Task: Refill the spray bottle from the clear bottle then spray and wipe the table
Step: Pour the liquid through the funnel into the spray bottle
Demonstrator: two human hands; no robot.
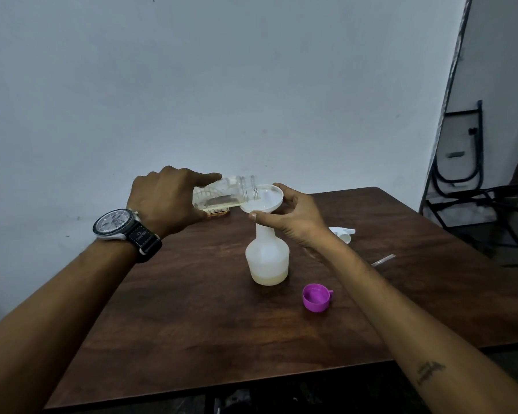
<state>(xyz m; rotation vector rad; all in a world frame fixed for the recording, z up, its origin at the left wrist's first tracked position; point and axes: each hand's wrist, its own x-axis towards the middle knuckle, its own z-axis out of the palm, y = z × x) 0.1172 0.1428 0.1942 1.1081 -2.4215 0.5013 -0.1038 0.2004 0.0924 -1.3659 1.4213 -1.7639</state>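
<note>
At frame centre, left hand (165,198) gripped the tipped clear bottle (225,194); right hand (293,218) pinched the funnel (263,198) on the spray bottle (268,258). Tipping faster risked overflow.

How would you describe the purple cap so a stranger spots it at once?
Start at the brown table. Mid-table stands a white spray bottle with a funnel in its neck; the cap lies right of it, nearer the person. It alone is purple, open side up.

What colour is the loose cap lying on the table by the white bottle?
The cap is bright purple, clearest in the head view.
</note>
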